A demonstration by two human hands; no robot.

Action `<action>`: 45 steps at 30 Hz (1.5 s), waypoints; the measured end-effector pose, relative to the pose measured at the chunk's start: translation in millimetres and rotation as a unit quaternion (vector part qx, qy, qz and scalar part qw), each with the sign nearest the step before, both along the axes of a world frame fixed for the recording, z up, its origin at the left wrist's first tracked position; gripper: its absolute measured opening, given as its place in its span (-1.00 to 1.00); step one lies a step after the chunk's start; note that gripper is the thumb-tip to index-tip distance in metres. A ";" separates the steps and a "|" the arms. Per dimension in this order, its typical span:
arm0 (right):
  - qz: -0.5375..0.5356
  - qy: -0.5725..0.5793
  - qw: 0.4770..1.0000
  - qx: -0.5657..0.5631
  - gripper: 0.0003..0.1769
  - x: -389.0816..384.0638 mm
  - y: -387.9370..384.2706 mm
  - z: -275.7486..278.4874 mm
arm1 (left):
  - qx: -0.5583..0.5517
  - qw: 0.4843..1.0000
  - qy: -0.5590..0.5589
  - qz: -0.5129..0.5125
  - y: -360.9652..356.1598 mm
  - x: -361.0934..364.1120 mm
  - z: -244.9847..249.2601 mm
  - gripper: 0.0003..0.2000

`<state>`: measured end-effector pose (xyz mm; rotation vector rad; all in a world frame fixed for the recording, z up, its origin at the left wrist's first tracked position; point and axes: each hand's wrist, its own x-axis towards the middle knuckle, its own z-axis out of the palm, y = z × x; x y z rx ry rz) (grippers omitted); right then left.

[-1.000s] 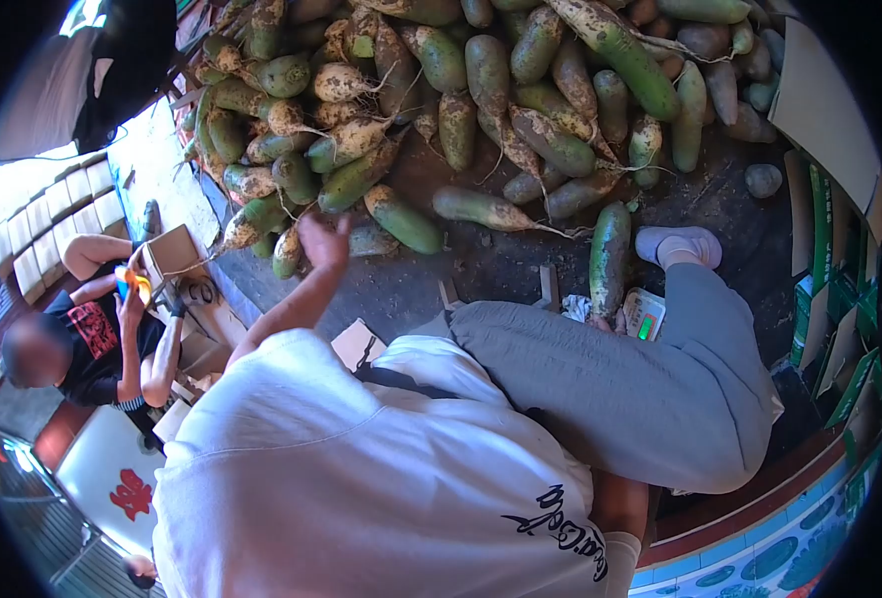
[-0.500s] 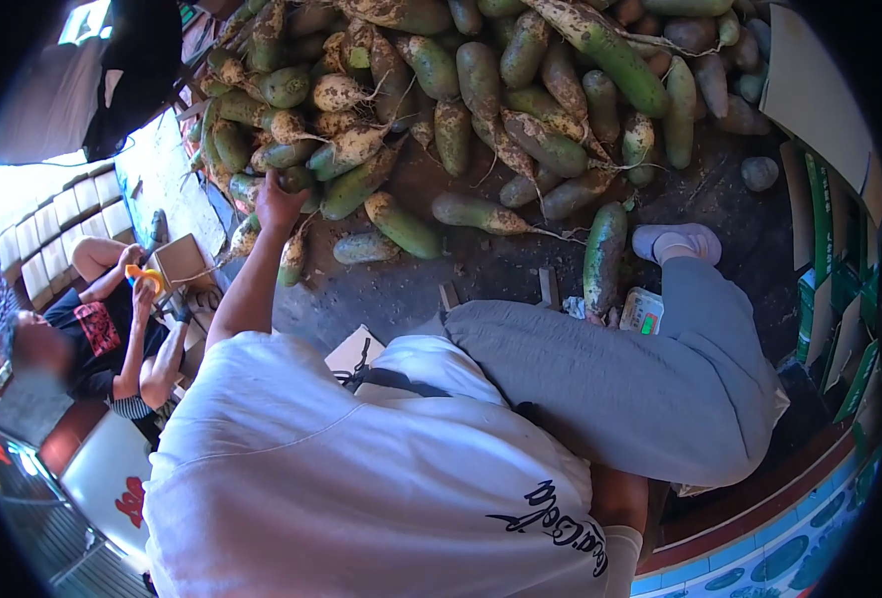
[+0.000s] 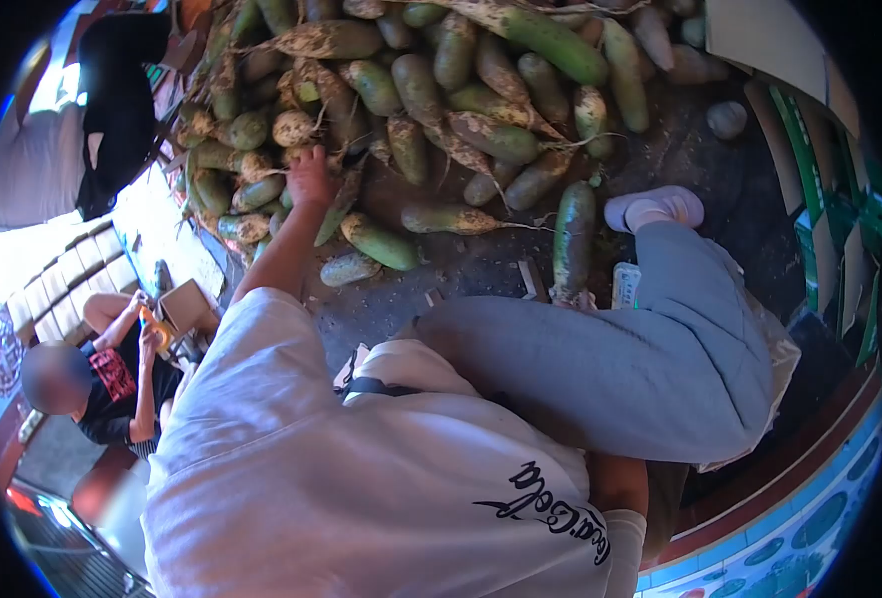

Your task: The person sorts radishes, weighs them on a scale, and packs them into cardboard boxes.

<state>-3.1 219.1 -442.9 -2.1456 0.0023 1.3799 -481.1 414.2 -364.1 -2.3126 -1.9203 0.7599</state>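
Note:
My left hand (image 3: 311,179) is stretched into the pile of green radishes (image 3: 421,90). Its fingers are apart and rest over a radish that it mostly covers; a pale, soil-stained radish end (image 3: 295,128) lies just beyond the fingertips. My right forearm (image 3: 617,482) passes under my raised leg. Part of my right hand (image 3: 574,298) shows past the knee, at the lower end of a long green radish (image 3: 574,234), and appears closed on it. The leg hides the rest of that hand. Beside it, a small scale (image 3: 624,285) is partly covered by my trouser leg.
Loose radishes (image 3: 381,242) lie on the dark floor before me. Cardboard and green boxes (image 3: 810,189) stand at the right, near a round dark object (image 3: 727,120). At the left, a seated person (image 3: 112,374) handles something yellow. Another dark-clothed figure (image 3: 122,100) is at upper left.
My left hand has moved right across the pile, from a round radish end to another radish. The view has shifted, so the pile appears further left and higher. The long radish stays by my knee.

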 end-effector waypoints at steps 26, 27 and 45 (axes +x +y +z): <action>-0.087 -0.182 0.979 -0.008 -0.74 -15.4 -235.5 179.2 | -0.145 0.569 -0.761 0.276 17.0 174.2 166.6 -0.51; -0.104 -0.216 0.971 0.004 -0.74 -9.3 -228.0 205.9 | -0.182 0.457 -0.822 0.287 20.1 189.7 171.2 -0.53; -0.332 0.213 0.673 0.625 -0.41 -4.0 -107.1 410.6 | -0.218 0.361 -0.547 -0.723 -175.1 380.6 357.5 -0.74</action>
